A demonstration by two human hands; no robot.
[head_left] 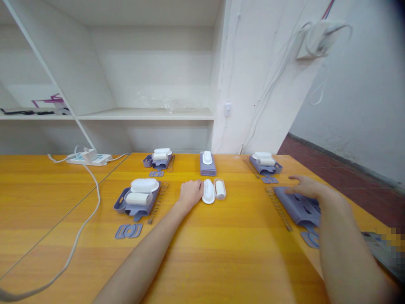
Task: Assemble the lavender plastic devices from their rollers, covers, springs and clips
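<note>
We see white shelving (152, 63) behind a wood-grained table (221, 261), a pale wall (253, 38) strung with cables (274, 86) and bearing a socket box (316, 33), and a dark red floor (319, 164) at the right

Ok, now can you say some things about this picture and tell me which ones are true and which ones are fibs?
1. The left hand is right next to a white oval piece. True.
2. The right hand is up by the power strip. False: it is at the front-right purple case, and the strip is far over on the left.
3. Crumpled clear plastic lies on the white shelf. True.
4. The front-left wire coil lies to the left of its purple case. False: it lies to the right of it.
5. The table is blue. False: it is orange-brown.
</note>
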